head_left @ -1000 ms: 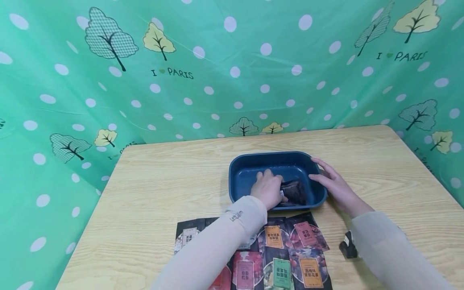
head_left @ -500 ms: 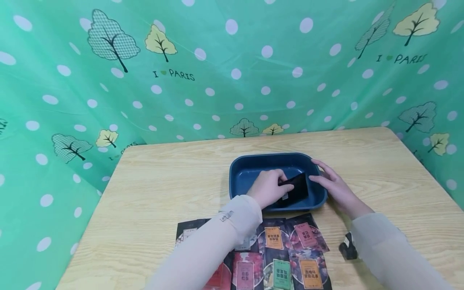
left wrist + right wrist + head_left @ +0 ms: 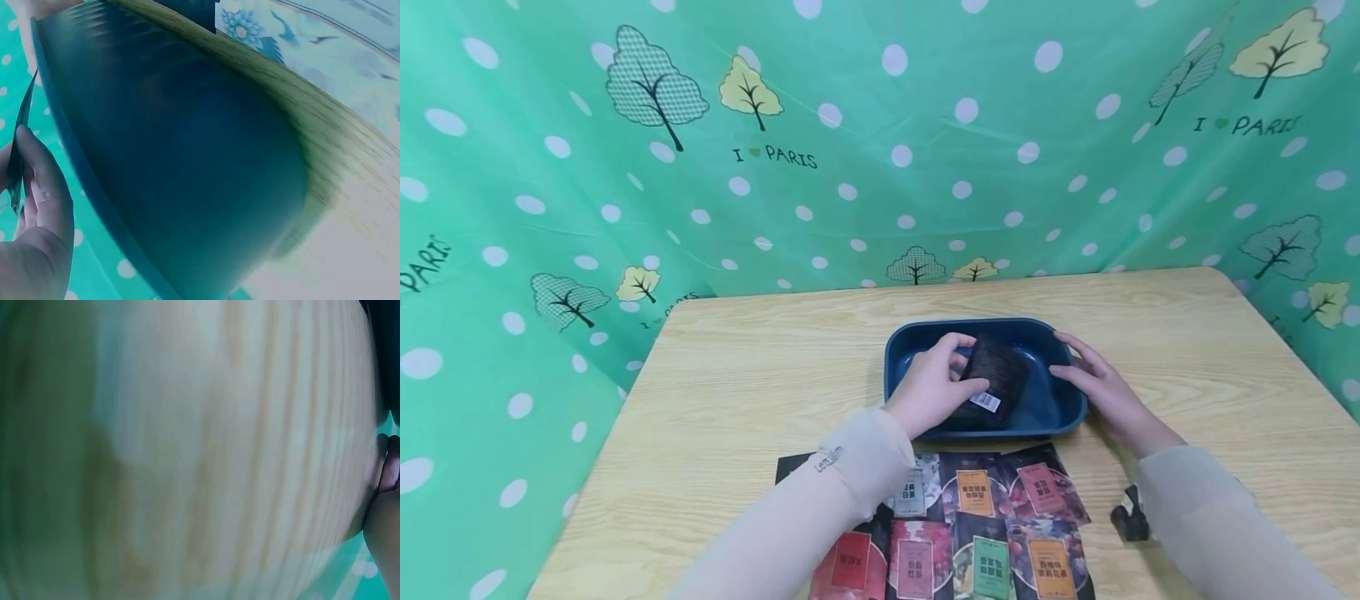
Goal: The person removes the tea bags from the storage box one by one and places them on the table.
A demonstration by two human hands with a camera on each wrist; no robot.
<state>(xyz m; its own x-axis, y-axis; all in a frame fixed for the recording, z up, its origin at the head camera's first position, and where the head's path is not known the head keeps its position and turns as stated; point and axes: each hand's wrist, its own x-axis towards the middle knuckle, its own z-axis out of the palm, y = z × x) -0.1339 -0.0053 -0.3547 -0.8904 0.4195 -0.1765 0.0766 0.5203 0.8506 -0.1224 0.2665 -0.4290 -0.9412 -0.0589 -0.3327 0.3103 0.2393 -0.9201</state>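
Observation:
In the head view my left hand point(image 3: 928, 387) pinches a black packet point(image 3: 1000, 371) between thumb and fingers, tilted inside the blue bin point(image 3: 1051, 404). A small white label shows near the packet's lower edge. From the left wrist, the packet point(image 3: 22, 128) appears edge-on in the hand point(image 3: 47, 212), past the wall of the bin point(image 3: 187, 156). My right hand point(image 3: 1108, 396) holds the bin's right end, its thumb over the rim. Only part of that hand point(image 3: 382, 519) shows in the right wrist view, close to the dark bin point(image 3: 386, 350).
Several colourful packets point(image 3: 973, 492) with dark borders lie in two rows in front of the bin. A small black object point(image 3: 1129, 515) sits beside the right sleeve on the wooden table point(image 3: 737, 375). A green dotted curtain point(image 3: 850, 150) hangs behind.
My left hand has drawn the black packet up from the bin's floor, turning it so its back and label show. The right hand stays at the bin's end. The view has shifted slightly.

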